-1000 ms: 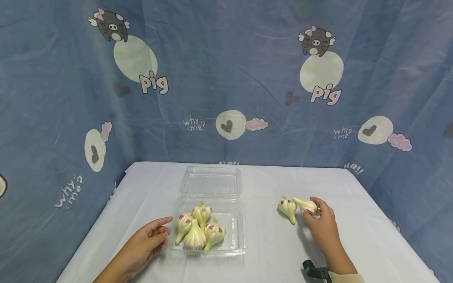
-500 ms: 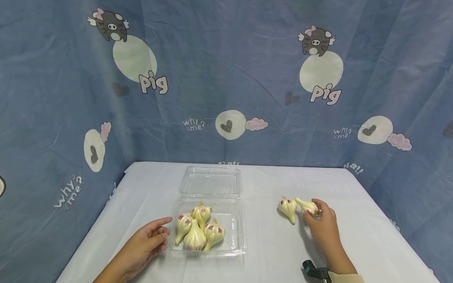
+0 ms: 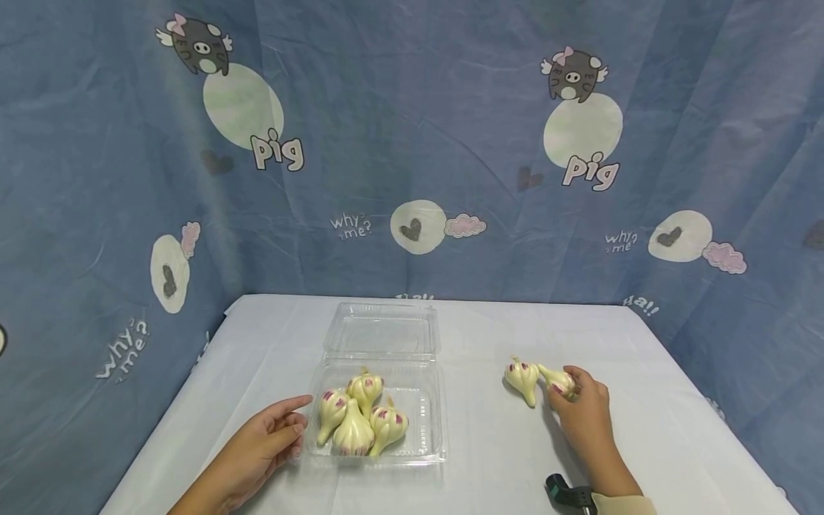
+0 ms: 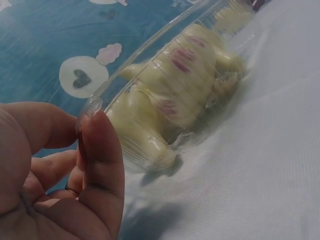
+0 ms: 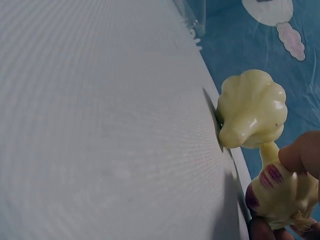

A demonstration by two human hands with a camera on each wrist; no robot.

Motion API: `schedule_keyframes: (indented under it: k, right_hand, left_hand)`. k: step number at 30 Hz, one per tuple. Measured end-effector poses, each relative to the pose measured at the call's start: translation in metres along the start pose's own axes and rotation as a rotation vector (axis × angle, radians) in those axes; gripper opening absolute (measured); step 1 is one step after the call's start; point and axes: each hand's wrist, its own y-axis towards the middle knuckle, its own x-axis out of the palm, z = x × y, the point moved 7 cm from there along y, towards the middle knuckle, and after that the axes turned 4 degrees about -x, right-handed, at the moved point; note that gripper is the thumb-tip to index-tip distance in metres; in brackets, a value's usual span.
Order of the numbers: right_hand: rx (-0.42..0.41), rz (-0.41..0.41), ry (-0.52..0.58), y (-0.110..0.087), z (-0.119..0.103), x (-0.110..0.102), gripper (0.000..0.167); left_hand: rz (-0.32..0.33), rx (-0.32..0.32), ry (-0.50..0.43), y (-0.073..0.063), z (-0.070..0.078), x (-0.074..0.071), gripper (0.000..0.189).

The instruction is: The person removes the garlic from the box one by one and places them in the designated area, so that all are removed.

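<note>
In the head view my left hand (image 3: 260, 443) is at the left edge of a clear plastic clamshell box (image 3: 421, 458). The left wrist view shows thumb and a finger pinching its rim (image 4: 165, 30). Several glossy cream garlic bulbs with purple streaks, one of them a front bulb (image 3: 352, 431), lie together in the box's left half. On the right, my right hand (image 3: 587, 415) grips a garlic bulb (image 5: 277, 192) between thumb and fingers, its stem pointing left. Another garlic bulb (image 3: 522, 378) lies on the table, touching or nearly touching that stem.
The box's lid (image 3: 381, 332) stands open behind its base. A white cloth (image 3: 476, 472) covers the table. Blue printed fabric (image 3: 489, 129) hangs behind and at both sides. A dark device (image 3: 569, 493) is strapped to the right wrist.
My right fingers have shifted a little around the garlic bulb, which has moved slightly. My left hand, the box and the bulbs inside stay put.
</note>
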Motion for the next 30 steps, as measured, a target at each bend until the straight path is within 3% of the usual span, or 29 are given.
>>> schedule_keyframes:
  k: [24, 30]
  right_hand:
    - [0.025, -0.09, -0.05, 0.0042, 0.0039, 0.007, 0.072]
    - [0.037, -0.107, -0.051, 0.006, 0.0054, 0.01, 0.077]
  left_hand:
    - [-0.002, -0.009, 0.0, 0.0013, -0.0007, -0.0007, 0.068]
    - [-0.019, 0.015, -0.001, 0.0015, -0.0003, -0.0002, 0.07]
